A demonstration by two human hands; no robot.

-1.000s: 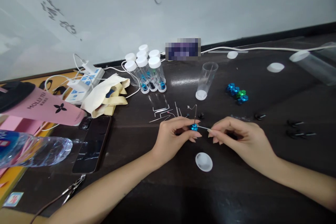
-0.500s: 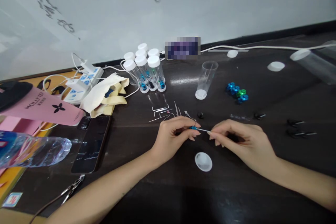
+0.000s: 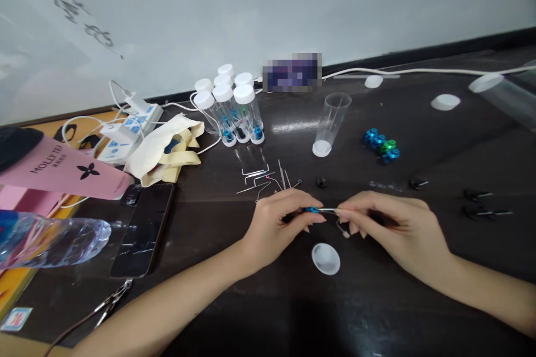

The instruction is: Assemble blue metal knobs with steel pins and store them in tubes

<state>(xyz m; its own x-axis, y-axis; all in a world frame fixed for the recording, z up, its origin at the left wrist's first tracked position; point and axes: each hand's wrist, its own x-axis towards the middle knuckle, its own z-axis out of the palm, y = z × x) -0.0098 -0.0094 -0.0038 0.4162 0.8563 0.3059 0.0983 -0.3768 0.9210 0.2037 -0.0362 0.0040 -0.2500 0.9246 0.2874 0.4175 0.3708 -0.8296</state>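
My left hand [image 3: 281, 222] pinches a small shiny blue piece [image 3: 311, 210] between thumb and forefinger. A thin silver rod [image 3: 328, 210] runs from that blue piece to the fingertips of my right hand [image 3: 387, 226], which is closed on it. Below the right fingertips hangs a thin bent wire [image 3: 344, 231] with a small pale end; what it joins to is hidden. Just nearer to me lies a round white lid [image 3: 325, 259]. Several bent metal rods [image 3: 255, 173] lie beyond my left hand. A small black piece [image 3: 321, 182] sits behind the fingertips.
Capped clear tubes [image 3: 245, 114] stand at the back, left of an open clear tube [image 3: 332, 125]. Blue and green pieces [image 3: 382, 145] and black pieces with pins [image 3: 477, 212] lie right. On the left are a phone [image 3: 143, 231], a pink cup [image 3: 84, 164], a bottle [image 3: 71, 242] and pliers [image 3: 113, 301].
The rod between my hands has turned nearly level and less of it shows. The wire that stood above the blue piece now hangs below my right fingertips.
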